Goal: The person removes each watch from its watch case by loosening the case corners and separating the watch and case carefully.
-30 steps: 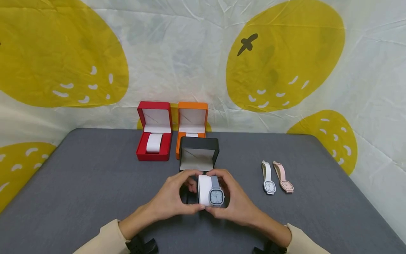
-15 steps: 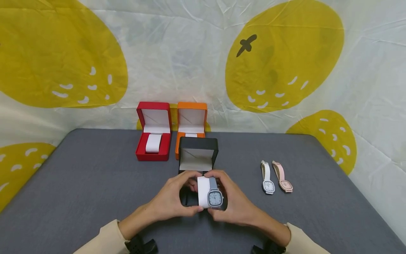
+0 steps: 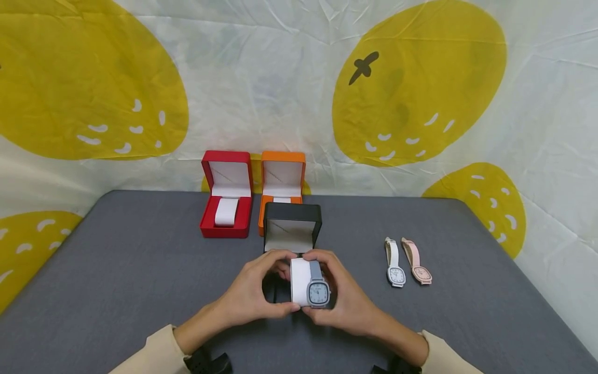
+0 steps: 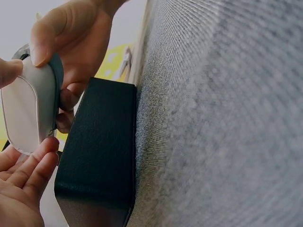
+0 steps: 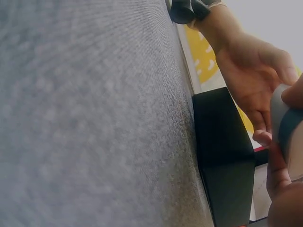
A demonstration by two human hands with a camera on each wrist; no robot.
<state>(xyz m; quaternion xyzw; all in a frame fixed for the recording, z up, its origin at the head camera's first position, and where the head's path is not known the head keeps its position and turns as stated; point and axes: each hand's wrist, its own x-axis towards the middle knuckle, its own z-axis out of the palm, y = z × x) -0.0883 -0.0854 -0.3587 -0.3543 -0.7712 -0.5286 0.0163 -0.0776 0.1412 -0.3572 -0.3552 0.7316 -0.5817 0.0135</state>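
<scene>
A grey-blue watch [image 3: 318, 292] is strapped around the right part of a white watch pillow [image 3: 300, 283]. My left hand [image 3: 252, 288] pinches the pillow's left end between thumb and fingers. From the other side my right hand [image 3: 348, 296] grips the watch end, thumb at the near edge and fingers at the far edge. Both hands hold the pillow above the open black watch box [image 3: 293, 211], whose lid stands up behind them. The left wrist view shows the pillow's pale end face [image 4: 21, 111] raised beside the box's dark side wall [image 4: 102, 142].
A red watch box [image 3: 226, 231] with a white pillow stands open at the back. Right of it is an open orange box [image 3: 283, 156], partly hidden by the black lid. A white watch [image 3: 396, 274] and a pink watch [image 3: 422, 273] lie on the grey table to the right.
The hands stay in place around the pillow. The right thumb shifts slightly along its near edge, and the watch and pillow turn a little in the grip.
</scene>
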